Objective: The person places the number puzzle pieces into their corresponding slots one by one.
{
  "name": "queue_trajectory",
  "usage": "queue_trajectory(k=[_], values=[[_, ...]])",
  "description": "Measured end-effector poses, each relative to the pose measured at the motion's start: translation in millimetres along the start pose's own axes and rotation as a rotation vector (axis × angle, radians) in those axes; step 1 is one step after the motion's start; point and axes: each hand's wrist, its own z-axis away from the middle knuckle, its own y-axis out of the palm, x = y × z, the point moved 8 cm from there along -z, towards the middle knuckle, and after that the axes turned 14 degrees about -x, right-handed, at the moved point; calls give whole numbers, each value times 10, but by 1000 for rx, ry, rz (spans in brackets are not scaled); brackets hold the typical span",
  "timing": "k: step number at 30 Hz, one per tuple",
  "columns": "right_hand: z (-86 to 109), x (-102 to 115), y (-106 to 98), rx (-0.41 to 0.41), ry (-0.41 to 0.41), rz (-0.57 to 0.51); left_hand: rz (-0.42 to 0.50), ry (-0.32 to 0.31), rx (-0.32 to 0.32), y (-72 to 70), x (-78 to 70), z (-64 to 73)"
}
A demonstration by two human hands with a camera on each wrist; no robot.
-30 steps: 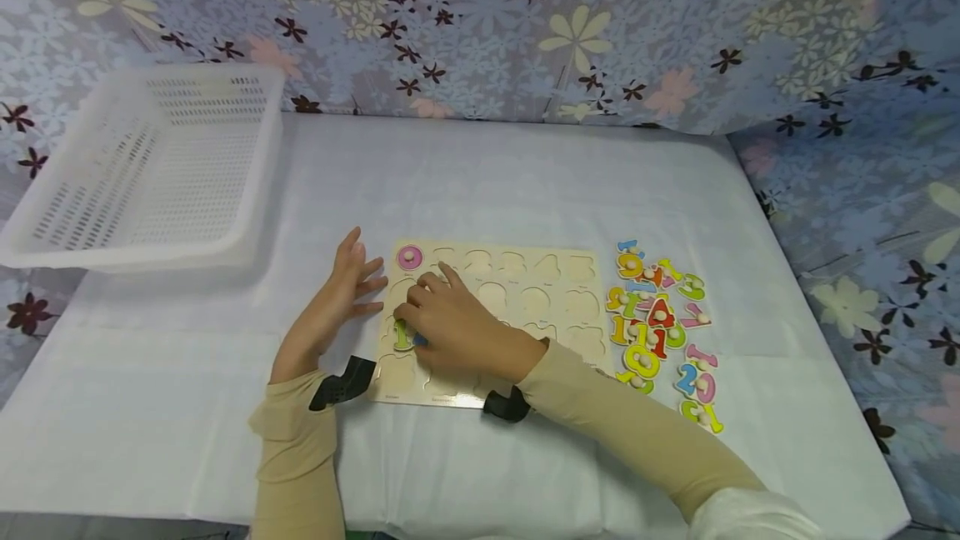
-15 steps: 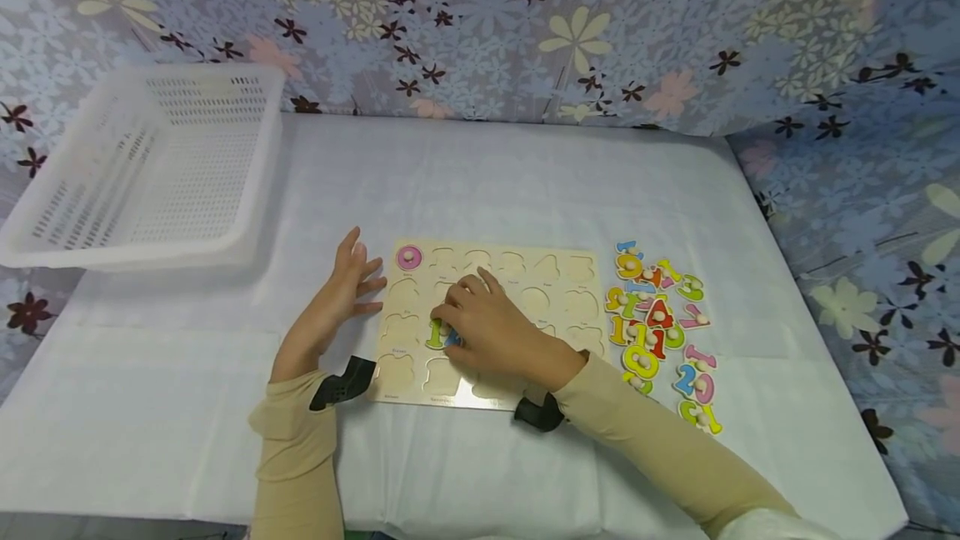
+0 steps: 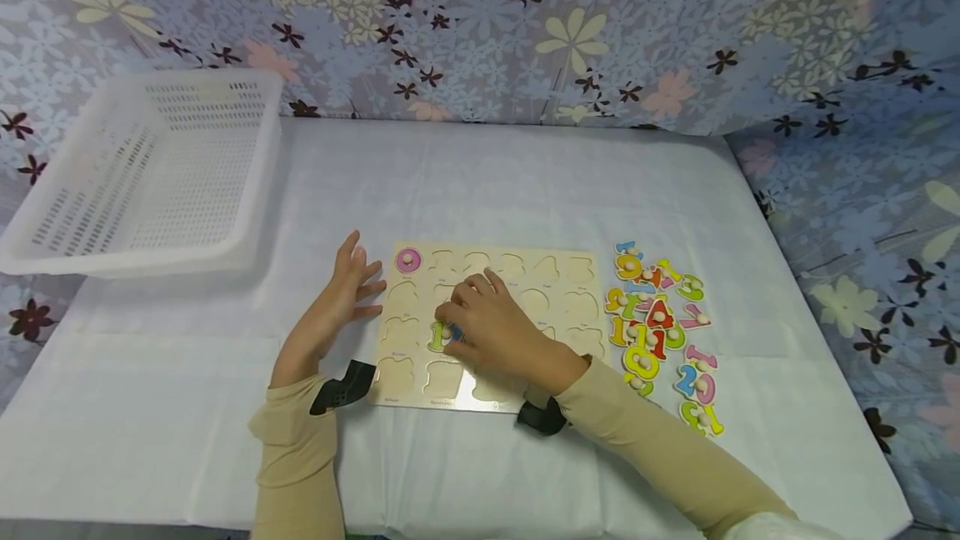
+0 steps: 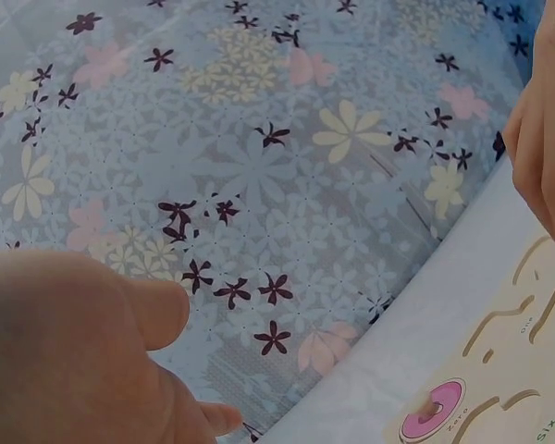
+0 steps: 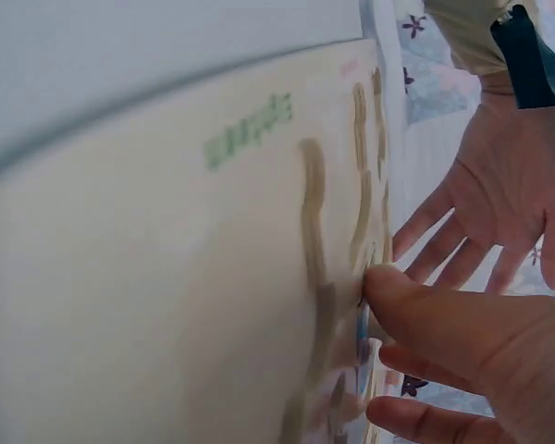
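A wooden number puzzle board (image 3: 538,265) lies on the white-covered table, with a pink zero (image 3: 408,261) seated in its upper left recess. My right hand (image 3: 491,327) pinches a two-digit number piece (image 3: 437,337) over the third row. Its green 1 shows; the blue digit beside it is mostly covered by the fingers. In the right wrist view, thumb and fingers (image 5: 416,314) close together near the board's surface. Left of the board my left hand (image 3: 345,286) stays spread and holds nothing. Whether the piece sits in a recess cannot be seen.
Right of the board lies a loose pile of coloured number pieces (image 3: 660,315) with knobs, some overlapping. A white plastic basket (image 3: 258,182) stands at the back left. Floral cloth (image 3: 480,32) hangs behind the table (image 3: 480,173).
My right hand has moved right with the number piece, from the board's left columns to the second column, then nearly stopped. The left hand has kept its place.
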Motion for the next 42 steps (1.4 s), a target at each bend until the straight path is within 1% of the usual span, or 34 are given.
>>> queue_trajectory(k=[4, 8, 10, 13, 16, 19, 22, 24, 26, 27, 29, 31, 35, 39, 42], values=[[64, -63, -96, -32, 43, -21, 2, -6, 9, 19, 7, 23], [209, -229, -290, -90, 113, -72, -1, -7, -4, -28, 23, 76], [331, -365, -397, -119, 147, -96, -11, -10, -17, -72, 37, 110], [564, -638, -569, -155, 202, -106, -26, -17, -33, -134, 55, 159], [861, -987, -783, -191, 284, -67, -35, -17, -36, -163, 55, 186], [1204, -1370, -1026, -236, 416, 23, -42, -9, -29, -149, 40, 193], [1569, -1754, -1199, -249, 606, 105, -54, -3, -27, -118, 21, 181], [1787, -1976, -1238, -219, 733, 110, -58, 2, -26, -92, 9, 168], [1942, -2148, -1226, -159, 822, 98, -56, 3, -23, -67, -1, 152], [1989, -2206, -1218, -136, 849, 85, -54, 4, -19, -52, -3, 144], [2038, -2295, -1189, -95, 866, 69, -52, 5, -10, -23, -7, 127], [2051, -2346, -1176, -77, 863, 62, -53, 6, -1, 6, -10, 110], [2088, -2404, -1182, -87, 870, 71, -52, 9, 16, 74, -25, 71], [2067, -2402, -1182, -114, 884, 77, -50, 8, 8, 68, -24, 70], [2039, -2375, -1197, -141, 869, 91, -52, 11, 2, 60, -29, 72]])
